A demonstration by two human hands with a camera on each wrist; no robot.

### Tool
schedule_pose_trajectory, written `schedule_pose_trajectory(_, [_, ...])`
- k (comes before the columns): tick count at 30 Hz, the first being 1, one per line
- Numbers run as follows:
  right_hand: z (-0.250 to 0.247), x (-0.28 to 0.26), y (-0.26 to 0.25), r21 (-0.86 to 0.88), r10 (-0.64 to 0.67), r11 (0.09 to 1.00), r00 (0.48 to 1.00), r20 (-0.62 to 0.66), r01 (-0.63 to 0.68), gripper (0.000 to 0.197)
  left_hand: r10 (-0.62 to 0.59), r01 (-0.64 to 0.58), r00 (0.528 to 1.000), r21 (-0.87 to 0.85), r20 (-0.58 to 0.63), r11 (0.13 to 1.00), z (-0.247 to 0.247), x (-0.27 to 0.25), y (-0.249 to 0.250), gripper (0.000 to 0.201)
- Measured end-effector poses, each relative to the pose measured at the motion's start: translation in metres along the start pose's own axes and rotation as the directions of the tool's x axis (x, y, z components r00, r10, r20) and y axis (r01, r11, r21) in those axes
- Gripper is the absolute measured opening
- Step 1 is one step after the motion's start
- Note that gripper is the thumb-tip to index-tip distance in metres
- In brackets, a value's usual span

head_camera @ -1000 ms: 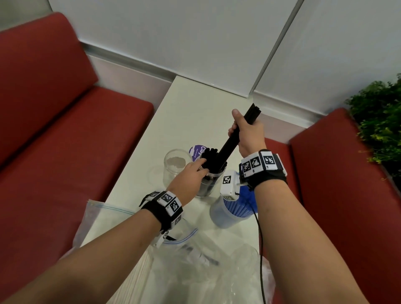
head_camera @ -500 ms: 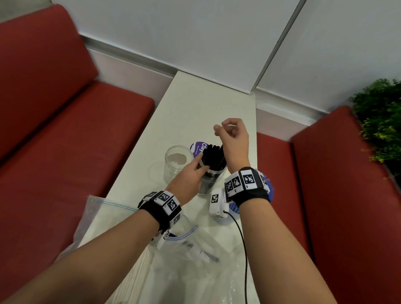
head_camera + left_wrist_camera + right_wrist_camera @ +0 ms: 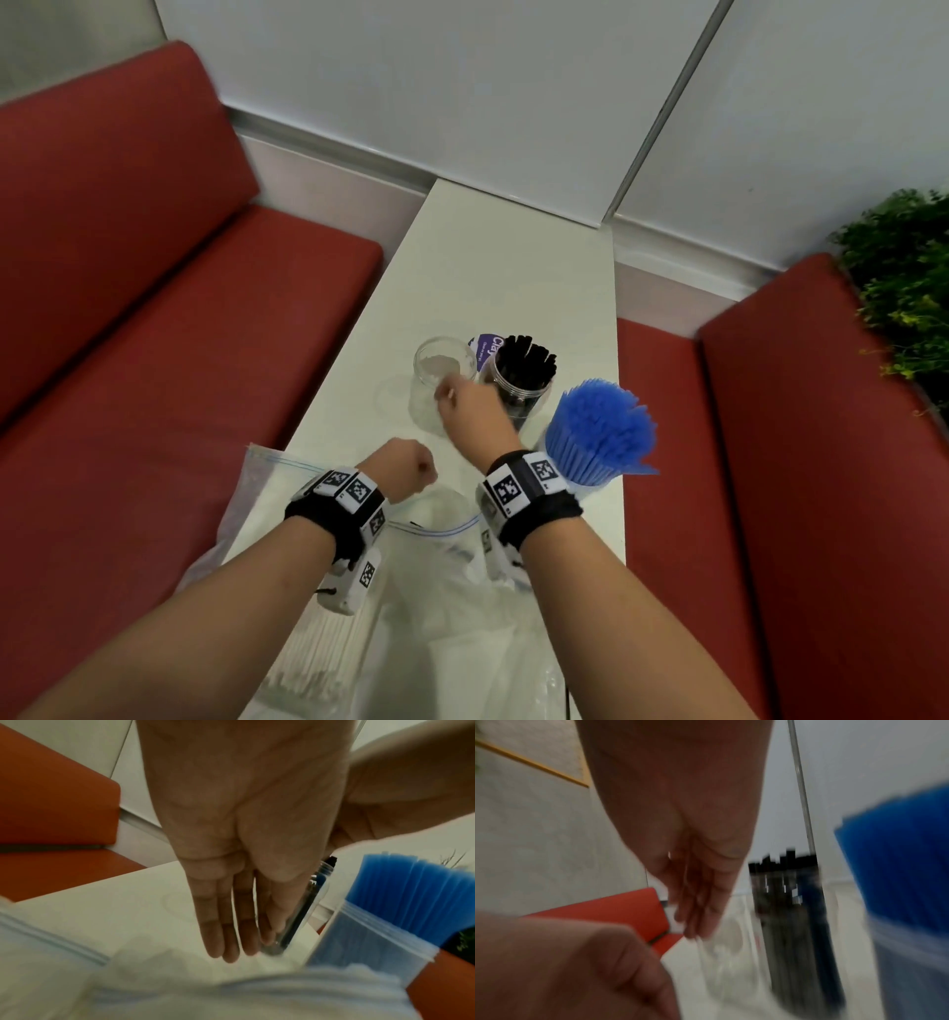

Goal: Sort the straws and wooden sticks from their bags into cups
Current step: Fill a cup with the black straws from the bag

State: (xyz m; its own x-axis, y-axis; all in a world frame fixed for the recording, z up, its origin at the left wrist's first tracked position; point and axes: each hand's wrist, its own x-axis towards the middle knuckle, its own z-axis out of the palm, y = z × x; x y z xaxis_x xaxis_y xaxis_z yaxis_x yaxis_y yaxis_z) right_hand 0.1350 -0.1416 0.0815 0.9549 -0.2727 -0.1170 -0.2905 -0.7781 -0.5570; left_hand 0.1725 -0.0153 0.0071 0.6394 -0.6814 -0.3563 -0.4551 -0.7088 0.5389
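A clear jar (image 3: pixel 521 377) holds a bundle of black straws (image 3: pixel 786 868). To its left stands an empty clear jar (image 3: pixel 436 362), and my right hand (image 3: pixel 464 411) reaches to its near side with fingers (image 3: pixel 698 914) loosely straight, holding nothing. Blue straws (image 3: pixel 598 437) fan out of a cup on the right. My left hand (image 3: pixel 411 467) hovers above the bags, its fingers (image 3: pixel 228 933) straight and pointing down, empty. Near me lies a zip bag of pale sticks (image 3: pixel 318 652), partly under my left forearm.
A slack clear zip bag (image 3: pixel 452 560) lies between my wrists. A purple lid (image 3: pixel 485 347) sits behind the jars. The narrow white table (image 3: pixel 493 267) runs to the wall, with red benches (image 3: pixel 205 360) on both sides and a plant (image 3: pixel 904 288) at right.
My right hand let the black straw bundle go into the jar, then dropped left to the empty jar. My left hand came off the black-straw jar and drew back over the bags.
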Motion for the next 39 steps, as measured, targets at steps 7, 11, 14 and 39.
schedule_pose_trajectory(7, [0.116, -0.052, 0.049, -0.399, 0.24, 0.916, 0.851, 0.466, -0.04, 0.033, -0.145, 0.029, 0.928, 0.322, 0.343, 0.946, 0.037, -0.029, -0.011, 0.032])
schedule_pose_trajectory(11, [0.147, -0.07, 0.078, -0.431, 0.254, 0.901, 0.87, 0.422, -0.054, 0.032, -0.18, 0.036, 0.897, 0.34, 0.403, 0.94, 0.045, -0.04, -0.019, 0.037])
schedule_pose_trajectory(14, [0.158, -0.077, 0.09, -0.442, 0.258, 0.895, 0.875, 0.41, -0.057, 0.032, -0.17, 0.02, 0.901, 0.354, 0.399, 0.935, 0.047, -0.045, -0.022, 0.031])
schedule_pose_trajectory(39, [-0.143, -0.025, -0.008, 0.75, 0.194, 0.619, 0.88, -0.433, 0.233, 0.011, -0.198, 0.014, 0.974, -0.847, -0.109, 0.531, -0.011, 0.009, 0.056, 0.048])
